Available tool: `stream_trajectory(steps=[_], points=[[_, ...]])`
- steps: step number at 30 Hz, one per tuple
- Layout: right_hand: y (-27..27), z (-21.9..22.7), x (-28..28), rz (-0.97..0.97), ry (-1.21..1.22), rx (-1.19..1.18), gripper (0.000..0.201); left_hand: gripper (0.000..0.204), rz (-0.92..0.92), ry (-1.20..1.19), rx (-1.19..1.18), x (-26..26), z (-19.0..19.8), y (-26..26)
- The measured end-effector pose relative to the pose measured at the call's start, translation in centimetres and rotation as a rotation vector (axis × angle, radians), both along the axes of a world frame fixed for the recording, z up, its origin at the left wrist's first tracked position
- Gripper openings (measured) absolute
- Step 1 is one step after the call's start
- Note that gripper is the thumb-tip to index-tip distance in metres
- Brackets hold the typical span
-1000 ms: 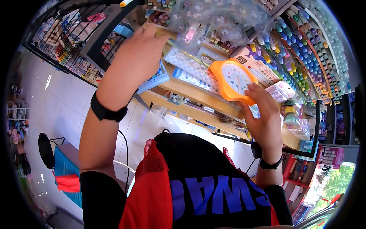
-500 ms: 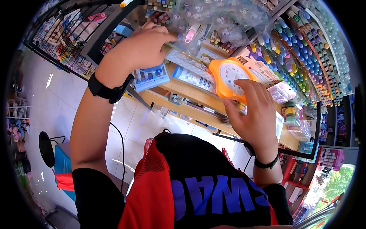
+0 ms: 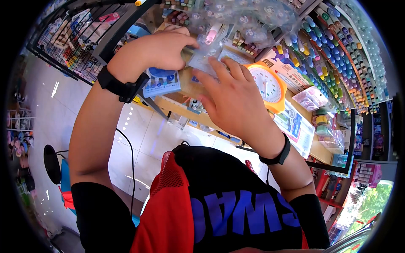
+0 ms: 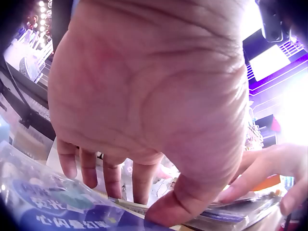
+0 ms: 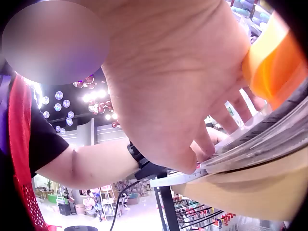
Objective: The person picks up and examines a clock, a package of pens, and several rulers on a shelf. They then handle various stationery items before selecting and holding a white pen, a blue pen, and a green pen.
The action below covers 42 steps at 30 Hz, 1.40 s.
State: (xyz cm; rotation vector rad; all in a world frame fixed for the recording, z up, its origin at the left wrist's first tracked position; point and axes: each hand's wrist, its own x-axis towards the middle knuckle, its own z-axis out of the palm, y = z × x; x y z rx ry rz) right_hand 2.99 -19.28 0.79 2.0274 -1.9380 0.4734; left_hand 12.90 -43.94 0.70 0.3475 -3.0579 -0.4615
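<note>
Head view, upper centre of frame: both hands meet over a clear plastic packet (image 3: 201,62) that lies on a stack of flat packaged goods on the wooden shelf (image 3: 219,110).

Left hand (image 3: 162,48): fingers curled, thumb pressed down on the near edge of the packet. Left wrist view confirms it: thumb (image 4: 175,207) and fingertips close on the edge of the flat packs, so this hand has a pinch hold on the packet.

Right hand (image 3: 230,99): fingers spread and nearly straight, tips lying on top of the packet, just beside the left hand's thumb. Right wrist view shows the fingertips (image 5: 208,144) resting on the upper face of the stacked packs; nothing is enclosed in this hand.

Orange clock (image 3: 268,87): lies on the shelf just right of the right hand, face up, apart from both hands; in the right wrist view its orange rim (image 5: 272,67) fills the upper right corner.

Blue-and-white pack (image 3: 161,82): on the shelf below the left hand, at the left end of the stack.

Surroundings: rows of coloured markers (image 3: 337,50) fill the rack at upper right. Each wrist carries a black band (image 3: 120,86).
</note>
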Motion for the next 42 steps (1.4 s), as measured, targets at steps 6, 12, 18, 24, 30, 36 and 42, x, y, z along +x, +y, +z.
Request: stream_trajectory(steps=[6,12,18,24,30,36,42], points=[[0.1,-0.4,0.0,-0.045,-0.015,0.064,0.051,0.069,-0.009,0.022,-0.042,-0.1,-0.7,-0.3],[0.4,-0.4,0.0,-0.104,0.007,0.058,0.047,0.057,0.028,0.128,-0.061,-0.1,-1.8,-0.1],[0.5,-0.4,0.0,-0.131,0.0,0.07,0.045,0.046,0.003,0.143,-0.074,-0.3,-1.9,-0.6],[0.2,-0.3,0.1,-0.134,0.017,0.056,0.046,0.042,-0.052,0.164,-0.054,-0.2,-2.2,-1.2],[-0.6,-0.2,0.3,-0.109,-0.043,0.074,0.051,0.035,-0.086,0.153,0.021,-0.4,-1.9,-1.8],[-0.9,-0.4,0.6,-0.119,-0.071,0.086,0.051,0.034,-0.094,0.16,0.058,-0.5,-1.6,-1.8],[-1.6,-0.8,1.8,0.016,-0.026,0.05,0.051,0.032,-0.088,0.196,-0.055,-0.3,-1.5,-1.5]])
